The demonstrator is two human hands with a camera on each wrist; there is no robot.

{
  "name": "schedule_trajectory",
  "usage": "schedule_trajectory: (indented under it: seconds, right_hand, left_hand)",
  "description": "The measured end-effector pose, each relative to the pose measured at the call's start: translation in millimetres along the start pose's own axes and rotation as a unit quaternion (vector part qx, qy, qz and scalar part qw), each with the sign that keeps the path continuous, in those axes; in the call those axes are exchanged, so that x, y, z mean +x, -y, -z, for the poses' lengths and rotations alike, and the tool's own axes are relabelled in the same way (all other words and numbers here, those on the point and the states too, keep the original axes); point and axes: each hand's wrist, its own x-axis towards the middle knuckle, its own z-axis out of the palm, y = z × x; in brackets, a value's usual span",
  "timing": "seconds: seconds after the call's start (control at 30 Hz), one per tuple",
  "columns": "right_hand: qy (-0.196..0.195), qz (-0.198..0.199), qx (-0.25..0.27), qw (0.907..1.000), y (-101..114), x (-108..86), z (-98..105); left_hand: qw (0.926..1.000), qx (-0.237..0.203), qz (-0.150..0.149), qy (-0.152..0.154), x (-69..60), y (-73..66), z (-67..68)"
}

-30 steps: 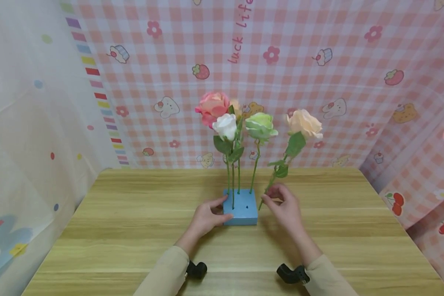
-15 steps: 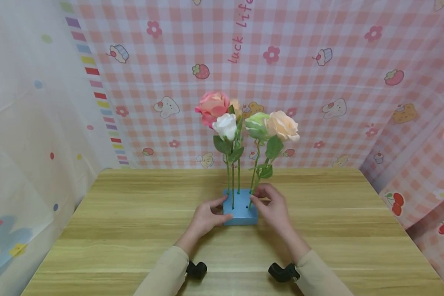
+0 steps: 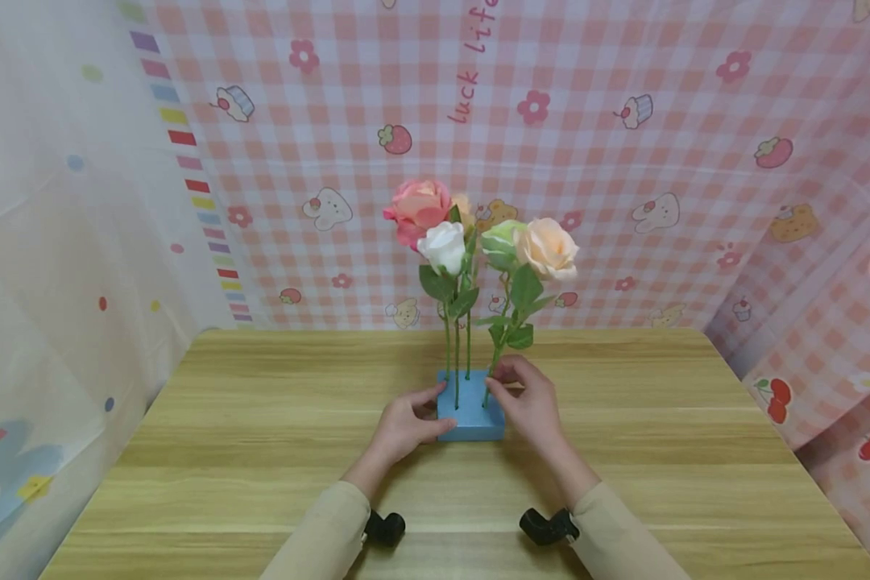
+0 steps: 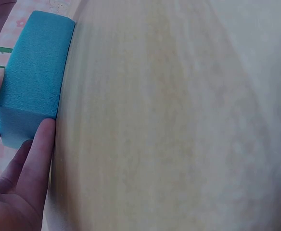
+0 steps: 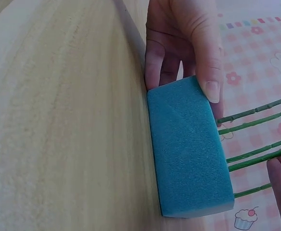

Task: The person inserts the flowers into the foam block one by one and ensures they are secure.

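A blue foam block [image 3: 471, 425] rests on the table with several roses standing in it. My left hand [image 3: 400, 423] grips its left end, thumb on the top near the front edge; the right wrist view shows the other fingers against the block's end. Between thumb and fingertips, my right hand [image 3: 532, 404] pinches the stem of a peach rose [image 3: 548, 248]. That stem's lower end meets the block's top at the front right hole; how deep it sits, I cannot tell. A white rose [image 3: 444, 248], a pink rose [image 3: 417, 211] and a partly covered green rose [image 3: 500, 244] stand nearby.
Another pale orange rose [image 3: 463, 209] is mostly hidden behind the pink and white ones. The wooden table [image 3: 261, 451] reaches back to a pink checked cloth [image 3: 594, 64]. Black devices [image 3: 547, 527] sit at both wrists.
My right hand has carried the peach rose leftward from beside the block to its front right hole. The bloom now overlaps the green rose. My left hand has stayed put.
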Motion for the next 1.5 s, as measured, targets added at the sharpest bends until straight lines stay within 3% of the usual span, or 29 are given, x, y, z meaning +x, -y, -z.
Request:
schedule_trajectory:
  seconds: [1.5]
  right_hand:
    - [0.029,0.011,-0.029,0.9991,-16,-11.9,-8]
  left_hand:
    - [0.9999,0.008,-0.006,-0.001,-1.1,-0.2,0.6]
